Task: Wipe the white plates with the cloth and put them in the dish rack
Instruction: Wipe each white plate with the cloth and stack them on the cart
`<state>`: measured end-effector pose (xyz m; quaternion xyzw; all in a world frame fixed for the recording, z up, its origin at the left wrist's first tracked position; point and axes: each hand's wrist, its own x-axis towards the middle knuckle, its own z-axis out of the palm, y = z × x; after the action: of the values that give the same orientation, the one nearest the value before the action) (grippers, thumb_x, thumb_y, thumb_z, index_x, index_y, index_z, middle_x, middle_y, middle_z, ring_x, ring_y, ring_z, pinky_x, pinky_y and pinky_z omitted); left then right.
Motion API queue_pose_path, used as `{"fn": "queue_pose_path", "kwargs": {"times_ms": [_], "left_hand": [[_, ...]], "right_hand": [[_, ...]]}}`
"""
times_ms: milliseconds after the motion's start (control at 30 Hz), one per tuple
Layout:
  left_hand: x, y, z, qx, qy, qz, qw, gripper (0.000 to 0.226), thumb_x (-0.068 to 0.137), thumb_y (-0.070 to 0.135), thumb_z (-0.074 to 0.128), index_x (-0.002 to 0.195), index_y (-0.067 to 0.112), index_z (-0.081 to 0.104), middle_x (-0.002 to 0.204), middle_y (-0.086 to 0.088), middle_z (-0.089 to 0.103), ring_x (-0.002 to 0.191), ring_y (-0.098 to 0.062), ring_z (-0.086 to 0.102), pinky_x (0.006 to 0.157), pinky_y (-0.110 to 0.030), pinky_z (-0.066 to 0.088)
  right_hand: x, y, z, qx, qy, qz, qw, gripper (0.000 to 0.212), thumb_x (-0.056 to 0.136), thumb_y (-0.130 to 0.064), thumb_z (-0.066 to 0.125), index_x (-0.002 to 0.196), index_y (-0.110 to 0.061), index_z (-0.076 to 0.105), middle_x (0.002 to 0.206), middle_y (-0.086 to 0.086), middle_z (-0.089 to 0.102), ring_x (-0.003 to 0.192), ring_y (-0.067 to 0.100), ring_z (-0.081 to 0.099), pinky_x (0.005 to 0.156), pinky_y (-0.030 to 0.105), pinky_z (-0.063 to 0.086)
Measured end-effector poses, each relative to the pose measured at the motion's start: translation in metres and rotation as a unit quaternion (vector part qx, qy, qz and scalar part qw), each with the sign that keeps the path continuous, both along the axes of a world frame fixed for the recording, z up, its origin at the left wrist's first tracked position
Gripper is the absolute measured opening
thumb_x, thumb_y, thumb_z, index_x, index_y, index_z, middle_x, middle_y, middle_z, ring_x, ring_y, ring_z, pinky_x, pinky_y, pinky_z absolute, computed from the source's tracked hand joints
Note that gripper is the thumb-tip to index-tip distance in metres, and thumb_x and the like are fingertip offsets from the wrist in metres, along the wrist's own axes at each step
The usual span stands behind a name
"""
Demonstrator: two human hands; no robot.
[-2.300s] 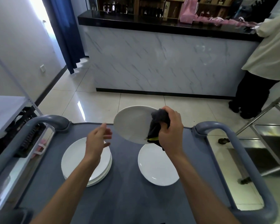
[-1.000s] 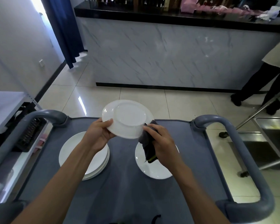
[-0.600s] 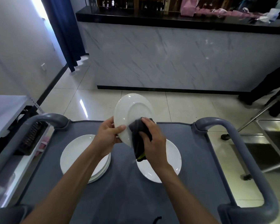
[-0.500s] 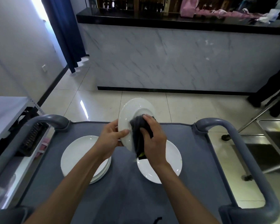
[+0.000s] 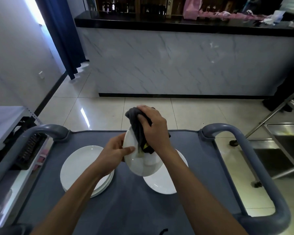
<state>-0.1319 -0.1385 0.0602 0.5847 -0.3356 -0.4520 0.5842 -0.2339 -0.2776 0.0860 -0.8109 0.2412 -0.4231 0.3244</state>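
Plate point(image 5: 139, 164) stands tilted on edge between my hands above the cart: left hand point(image 5: 115, 152) pinches its near-left rim, right hand point(image 5: 154, 128) clutches the dark cloth point(image 5: 137, 126) against its upper face, nearer for wiping.

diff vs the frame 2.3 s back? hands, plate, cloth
The left hand, free then, now grips the held plate by its left edge. The right hand let go of the rim and rubs the dark cloth over its top. Plate stack and single plate stayed put.
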Motion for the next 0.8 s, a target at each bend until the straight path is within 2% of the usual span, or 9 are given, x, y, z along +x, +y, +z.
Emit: {"fn": "queue_pose_path", "kwargs": {"times_ms": [100,267,367,433,633,800], "left_hand": [[0.004,0.002,-0.002,-0.016,0.015,0.02,1.0,0.031,0.094,0.001,0.061,0.124,0.01,0.064,0.106,-0.018,0.073,0.088,-0.035,0.073,0.059,-0.036,0.057],[0.006,0.007,-0.005,-0.022,0.033,0.039,0.998,0.037,0.089,0.005,0.069,0.125,0.01,0.064,0.104,-0.022,0.073,0.085,-0.038,0.072,0.058,-0.038,0.057],[0.012,0.011,-0.006,-0.027,0.043,0.053,0.997,0.039,0.086,0.006,0.067,0.125,0.009,0.064,0.104,-0.023,0.073,0.083,-0.036,0.071,0.056,-0.038,0.057],[0.017,0.013,-0.005,-0.03,0.055,0.06,0.996,0.04,0.084,0.008,0.067,0.124,0.008,0.064,0.102,-0.022,0.073,0.082,-0.034,0.07,0.055,-0.037,0.057],[0.029,0.02,-0.009,-0.046,0.091,0.08,0.992,0.04,0.084,0.009,0.066,0.124,0.008,0.066,0.102,-0.019,0.074,0.082,-0.03,0.071,0.057,-0.036,0.057],[0.029,0.016,-0.01,-0.055,0.121,0.151,0.98,0.025,0.079,0.011,0.068,0.104,0.01,0.065,0.085,-0.01,0.074,0.067,-0.022,0.067,0.052,-0.029,0.053]], "right_hand": [[0.001,-0.008,0.002,0.057,0.024,0.0,0.998,0.025,0.1,-0.016,0.059,0.123,-0.014,0.069,0.121,-0.002,0.071,0.114,0.011,0.061,0.103,0.031,0.047],[0.001,-0.024,-0.003,0.126,0.043,-0.011,0.991,0.026,0.101,-0.022,0.059,0.124,-0.018,0.07,0.121,-0.006,0.071,0.112,0.006,0.062,0.101,0.019,0.046],[-0.003,-0.036,-0.006,0.186,0.029,-0.027,0.982,0.024,0.101,-0.024,0.057,0.12,-0.021,0.072,0.114,-0.012,0.072,0.103,-0.007,0.061,0.09,0.004,0.042],[-0.005,-0.042,-0.009,0.217,0.034,-0.04,0.975,0.023,0.101,-0.025,0.055,0.117,-0.023,0.072,0.109,-0.015,0.071,0.099,-0.008,0.06,0.083,0.0,0.04],[-0.007,-0.053,-0.019,0.294,0.057,-0.063,0.952,0.023,0.101,-0.035,0.052,0.11,-0.028,0.073,0.101,-0.02,0.07,0.096,-0.004,0.062,0.072,0.008,0.042],[-0.003,-0.047,-0.023,0.281,0.05,-0.086,0.955,0.022,0.103,-0.032,0.048,0.107,-0.026,0.069,0.097,-0.021,0.066,0.09,-0.01,0.059,0.068,0.004,0.041]]}}
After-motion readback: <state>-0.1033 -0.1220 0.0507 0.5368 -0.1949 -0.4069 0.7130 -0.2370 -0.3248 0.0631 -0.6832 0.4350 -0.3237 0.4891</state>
